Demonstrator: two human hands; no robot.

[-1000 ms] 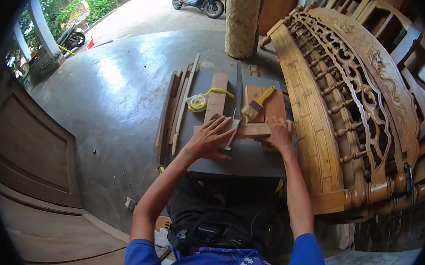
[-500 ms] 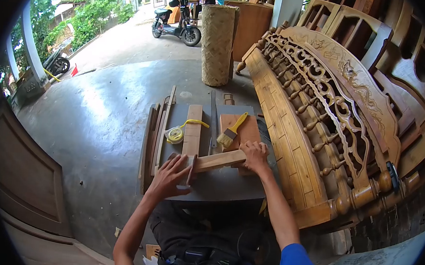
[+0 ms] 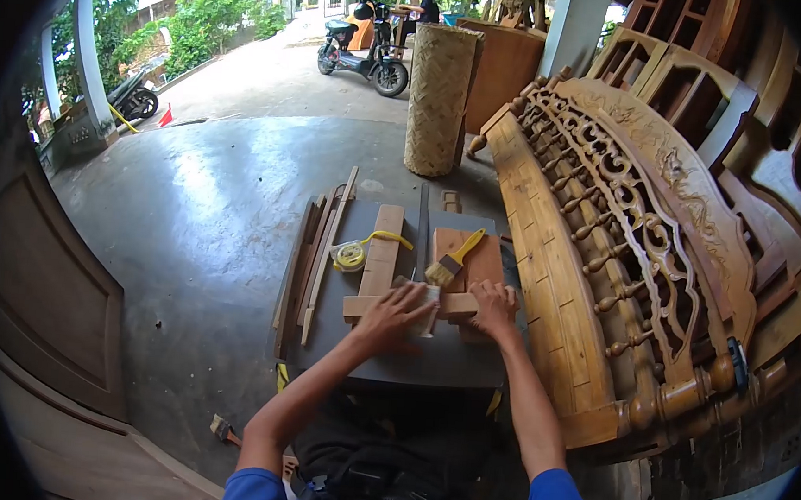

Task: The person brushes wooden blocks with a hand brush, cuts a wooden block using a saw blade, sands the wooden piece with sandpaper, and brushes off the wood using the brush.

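Observation:
A wooden bar point(image 3: 356, 309) lies crosswise near the front of the grey worktable point(image 3: 392, 366). At its right end, my right hand point(image 3: 494, 309) is closed around the wood. My left hand point(image 3: 389, 318) is over the bar's middle, fingers bent, gripping a thin sheet point(image 3: 430, 313) that resembles sandpaper; motion blurs it. Beyond the bar lie a marked wooden board point(image 3: 384, 249) and a yellow tape measure point(image 3: 349, 257) with its tape pulled across the board. A yellow-handled paintbrush point(image 3: 457, 258) rests on a reddish wooden block point(image 3: 482, 267), beside a long flat metal strip point(image 3: 423, 224).
Several thin wood strips point(image 3: 313, 267) line the table's left edge. Carved wooden furniture point(image 3: 595, 264) leans close on the right. A rolled woven mat point(image 3: 437, 104) stands behind the table. Another brush point(image 3: 223, 430) is on the floor; a scooter point(image 3: 367, 62) and a person point(image 3: 422, 10) are farther back.
My left hand has slid right along the bar with the sheet, uncovering the bar's left end. My right hand still grips the right end. The view has shifted slightly.

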